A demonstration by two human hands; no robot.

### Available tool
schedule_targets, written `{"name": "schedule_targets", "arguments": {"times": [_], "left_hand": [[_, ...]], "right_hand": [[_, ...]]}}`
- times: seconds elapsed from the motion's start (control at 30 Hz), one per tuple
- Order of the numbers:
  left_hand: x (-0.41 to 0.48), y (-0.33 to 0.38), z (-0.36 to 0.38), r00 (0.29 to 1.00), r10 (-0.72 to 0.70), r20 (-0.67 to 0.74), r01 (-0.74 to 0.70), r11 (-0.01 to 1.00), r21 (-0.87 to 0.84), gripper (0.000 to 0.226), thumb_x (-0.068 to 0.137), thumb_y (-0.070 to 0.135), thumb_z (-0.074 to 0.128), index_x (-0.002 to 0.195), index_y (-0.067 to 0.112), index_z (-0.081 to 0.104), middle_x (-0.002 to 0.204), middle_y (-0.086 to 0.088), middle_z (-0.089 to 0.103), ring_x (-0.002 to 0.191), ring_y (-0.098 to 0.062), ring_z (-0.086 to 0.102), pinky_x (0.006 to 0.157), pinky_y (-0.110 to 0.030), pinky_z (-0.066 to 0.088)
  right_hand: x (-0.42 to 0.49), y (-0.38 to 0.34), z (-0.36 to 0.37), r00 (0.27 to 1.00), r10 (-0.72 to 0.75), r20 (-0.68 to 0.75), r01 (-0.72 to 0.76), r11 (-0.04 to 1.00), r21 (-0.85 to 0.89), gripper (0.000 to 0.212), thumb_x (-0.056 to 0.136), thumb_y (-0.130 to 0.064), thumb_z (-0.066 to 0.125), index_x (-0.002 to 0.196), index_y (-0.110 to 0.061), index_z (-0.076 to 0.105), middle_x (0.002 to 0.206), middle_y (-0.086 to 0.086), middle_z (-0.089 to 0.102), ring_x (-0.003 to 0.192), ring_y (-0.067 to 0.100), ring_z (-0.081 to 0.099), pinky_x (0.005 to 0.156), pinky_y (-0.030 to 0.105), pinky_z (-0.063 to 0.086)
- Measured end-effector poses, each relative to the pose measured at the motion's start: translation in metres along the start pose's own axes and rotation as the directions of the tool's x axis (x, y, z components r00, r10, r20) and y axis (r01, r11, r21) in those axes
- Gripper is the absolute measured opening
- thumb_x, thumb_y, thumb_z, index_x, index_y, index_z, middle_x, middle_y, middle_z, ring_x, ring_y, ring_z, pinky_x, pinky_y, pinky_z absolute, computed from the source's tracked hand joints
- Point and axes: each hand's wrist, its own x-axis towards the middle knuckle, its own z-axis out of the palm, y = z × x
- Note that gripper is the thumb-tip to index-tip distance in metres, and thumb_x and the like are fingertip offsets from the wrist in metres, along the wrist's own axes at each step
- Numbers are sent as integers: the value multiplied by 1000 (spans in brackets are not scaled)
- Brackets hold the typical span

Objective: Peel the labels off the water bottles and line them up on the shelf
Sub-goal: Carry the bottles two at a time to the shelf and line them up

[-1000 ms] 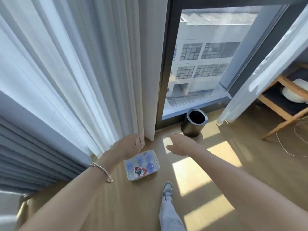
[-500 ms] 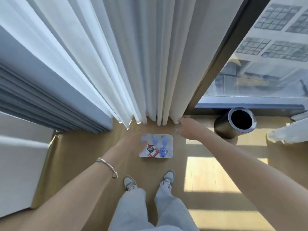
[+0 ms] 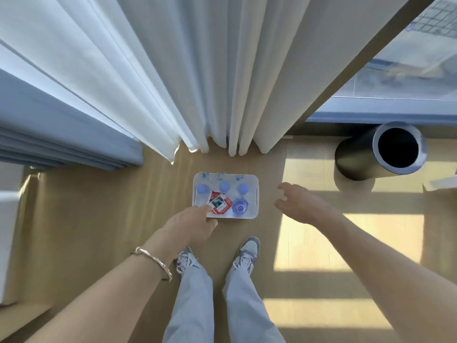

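A white tray [image 3: 256,184] lies on the wooden floor below me, holding several water bottles with blue caps [image 3: 224,186] and one bottle with a red label [image 3: 219,204]. My left hand [image 3: 191,225] reaches down over the tray's near left corner and covers it, fingers loosely extended; whether it touches the tray I cannot tell. My right hand [image 3: 300,206] hovers to the right of the tray, fingers spread and slightly curved, holding nothing.
White curtains [image 3: 173,82] hang just behind the tray, with blue-grey drapes [image 3: 61,134] to the left. A dark cylindrical bin [image 3: 380,152] stands at the right by the window. My feet [image 3: 247,251] stand just before the tray.
My view has tilted down over the tray. Both hands have dropped lower, the left to the tray's near left corner, the right to its right side.
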Motion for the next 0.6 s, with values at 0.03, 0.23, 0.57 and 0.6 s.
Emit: {"name": "schedule_targets", "arguments": {"times": [0.03, 0.23, 0.57, 0.6], "left_hand": [[14, 1, -2, 1000, 4, -16, -4, 1000, -5, 48, 100, 39, 37, 145, 22, 34, 138, -4, 50, 125, -25, 49, 104, -38, 40], [99, -4, 10, 997, 54, -59, -55, 998, -17, 46, 101, 38, 36, 145, 25, 33, 139, -3, 49, 124, -26, 49, 102, -37, 41], [233, -9, 106, 995, 104, -9, -103, 993, 50, 45, 97, 37, 45, 139, 21, 40, 139, -4, 50, 125, -28, 50, 99, -39, 42], [244, -6, 114, 992, 128, -19, -127, 990, 57, 43, 97, 35, 45, 138, 21, 41, 137, -4, 51, 124, -28, 50, 98, -38, 42]], "right_hand": [[13, 0, 0, 1000, -3, -13, 3, 1000, -2, 54, 99, -26, 44, 150, -18, 29, 152, 7, 37, 135, 25, 40, 105, 34, 35], [94, -6, 32, 998, -32, -62, 35, 998, 48, 51, 97, -26, 45, 147, -18, 33, 144, 6, 43, 127, 25, 47, 98, 33, 39], [202, 24, 121, 1000, 27, 7, -27, 997, 75, 54, 96, -26, 46, 147, -17, 33, 143, 8, 46, 125, 28, 49, 97, 34, 40], [210, 29, 126, 999, 32, 3, -32, 996, 80, 54, 96, -25, 47, 147, -16, 33, 144, 8, 46, 125, 28, 49, 96, 32, 40]]}}
